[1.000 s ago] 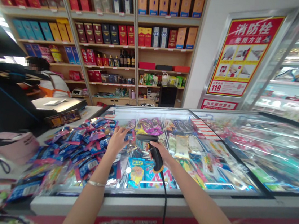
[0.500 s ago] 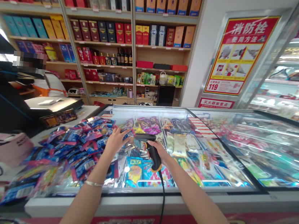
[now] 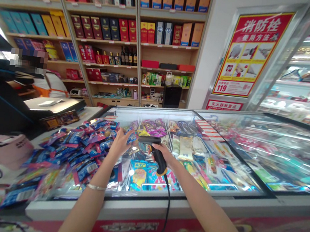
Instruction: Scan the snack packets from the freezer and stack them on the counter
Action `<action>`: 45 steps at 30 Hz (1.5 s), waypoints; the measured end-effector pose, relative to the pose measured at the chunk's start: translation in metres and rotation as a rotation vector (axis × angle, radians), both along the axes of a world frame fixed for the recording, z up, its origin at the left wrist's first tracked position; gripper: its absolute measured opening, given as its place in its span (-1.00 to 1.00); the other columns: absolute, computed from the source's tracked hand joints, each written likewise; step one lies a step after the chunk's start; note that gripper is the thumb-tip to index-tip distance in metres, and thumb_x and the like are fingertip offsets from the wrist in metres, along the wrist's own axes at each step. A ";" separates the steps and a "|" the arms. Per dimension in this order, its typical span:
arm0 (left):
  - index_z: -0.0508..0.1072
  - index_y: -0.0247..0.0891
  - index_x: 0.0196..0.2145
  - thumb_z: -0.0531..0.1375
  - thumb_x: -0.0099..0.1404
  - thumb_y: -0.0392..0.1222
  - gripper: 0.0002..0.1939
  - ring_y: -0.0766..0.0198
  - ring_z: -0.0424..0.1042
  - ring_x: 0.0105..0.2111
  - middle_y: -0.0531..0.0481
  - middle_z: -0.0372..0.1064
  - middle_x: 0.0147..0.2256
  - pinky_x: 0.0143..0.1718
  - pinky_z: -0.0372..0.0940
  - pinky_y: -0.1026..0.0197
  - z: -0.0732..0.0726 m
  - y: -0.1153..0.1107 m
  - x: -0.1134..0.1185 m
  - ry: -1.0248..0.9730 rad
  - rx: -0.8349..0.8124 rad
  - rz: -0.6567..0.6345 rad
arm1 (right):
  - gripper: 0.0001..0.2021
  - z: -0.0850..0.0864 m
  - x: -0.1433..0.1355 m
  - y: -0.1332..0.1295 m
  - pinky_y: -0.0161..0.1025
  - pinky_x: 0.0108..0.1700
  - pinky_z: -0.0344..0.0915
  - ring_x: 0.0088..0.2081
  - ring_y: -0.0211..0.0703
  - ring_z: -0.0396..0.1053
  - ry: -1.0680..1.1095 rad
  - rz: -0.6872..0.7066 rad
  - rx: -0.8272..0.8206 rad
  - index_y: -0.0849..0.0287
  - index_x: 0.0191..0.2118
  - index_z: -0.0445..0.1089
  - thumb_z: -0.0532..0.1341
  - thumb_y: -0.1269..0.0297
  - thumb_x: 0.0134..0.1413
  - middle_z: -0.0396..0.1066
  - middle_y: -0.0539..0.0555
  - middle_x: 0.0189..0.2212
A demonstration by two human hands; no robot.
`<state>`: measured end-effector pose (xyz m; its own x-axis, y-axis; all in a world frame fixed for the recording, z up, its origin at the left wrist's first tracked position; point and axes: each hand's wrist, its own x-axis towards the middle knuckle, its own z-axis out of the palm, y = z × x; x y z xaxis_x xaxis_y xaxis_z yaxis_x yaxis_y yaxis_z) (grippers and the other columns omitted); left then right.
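My right hand [image 3: 161,152] is wrapped round the handle of a black and yellow barcode scanner [image 3: 159,161]. The scanner's head points left, and its cable hangs down over the front of the freezer. Just left of the scanner head, my left hand [image 3: 121,144] pinches a small blue snack packet [image 3: 132,138] between thumb and fingers. Part of the packet is hidden by the fingers. Beside my left forearm lies a large heap of blue and pink snack packets [image 3: 77,148], spread over the glass top of the chest freezer [image 3: 115,205].
Frozen goods [image 3: 186,148] show through the freezer's glass. A pink bag [image 3: 6,148] stands at the left, near a counter [image 3: 87,117] and a dark screen. A person in an orange-strapped apron [image 3: 49,86] is behind the counter. Shelves of boxes [image 3: 110,41] line the back wall.
My left hand has turned slightly, and the blue packet shows more clearly between its fingers. The scanner stays nearly in place in my right hand. The whole view has shifted slightly.
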<state>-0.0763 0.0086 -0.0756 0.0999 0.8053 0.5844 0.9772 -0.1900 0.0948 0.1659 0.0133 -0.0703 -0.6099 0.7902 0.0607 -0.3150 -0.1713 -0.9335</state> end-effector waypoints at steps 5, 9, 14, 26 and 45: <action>0.35 -0.14 0.09 0.14 0.06 -0.42 -0.40 0.11 0.24 -0.15 -0.12 0.14 -0.18 -0.03 0.28 0.08 -0.001 0.001 -0.001 0.047 -0.027 -0.026 | -0.69 0.002 0.000 -0.001 -0.36 -0.65 0.22 -0.68 -0.31 0.30 -0.008 0.010 0.022 0.25 -0.45 0.40 0.29 0.05 -0.11 0.44 0.05 -0.55; 0.36 -0.10 0.08 0.13 0.07 -0.42 -0.40 0.08 0.23 -0.13 -0.13 0.17 -0.16 -0.02 0.27 0.04 0.000 0.000 -0.001 0.118 -0.018 -0.023 | -0.70 0.000 0.000 0.001 -0.35 -0.66 0.21 -0.68 -0.30 0.30 0.010 0.025 0.026 0.23 -0.42 0.38 0.31 0.06 -0.12 0.44 0.04 -0.55; 0.39 -0.09 0.04 0.13 0.07 -0.42 -0.44 0.07 0.24 -0.14 -0.14 0.19 -0.15 -0.03 0.27 0.05 0.000 0.002 -0.003 0.149 -0.020 -0.030 | -0.68 -0.002 0.000 0.003 -0.35 -0.67 0.21 -0.69 -0.30 0.31 0.010 0.045 0.050 0.25 -0.43 0.40 0.31 0.05 -0.12 0.44 0.03 -0.56; 0.40 -0.14 0.02 0.14 0.06 -0.42 -0.46 0.08 0.23 -0.16 -0.14 0.18 -0.16 -0.04 0.25 0.05 -0.005 0.005 -0.006 0.140 -0.001 -0.035 | -0.67 -0.003 0.000 0.004 -0.35 -0.67 0.20 -0.69 -0.29 0.31 0.007 0.053 0.063 0.26 -0.39 0.39 0.32 0.05 -0.14 0.44 0.03 -0.56; 0.33 -0.07 0.13 0.10 0.21 -0.21 -0.49 -0.04 0.29 -0.06 -0.18 0.31 -0.08 -0.05 0.24 -0.03 0.036 -0.013 0.019 0.308 -0.060 0.063 | -0.68 0.009 0.088 -0.016 -0.38 -0.62 0.16 -0.66 -0.32 0.25 0.043 -0.213 -0.102 0.25 -0.42 0.40 0.20 0.04 -0.01 0.38 0.01 -0.64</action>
<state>-0.0570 -0.0040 -0.0398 0.2133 0.8477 0.4856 0.9714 -0.1308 -0.1983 0.2536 -0.0028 -0.0612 -0.4270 0.9042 -0.0036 -0.3929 -0.1891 -0.8999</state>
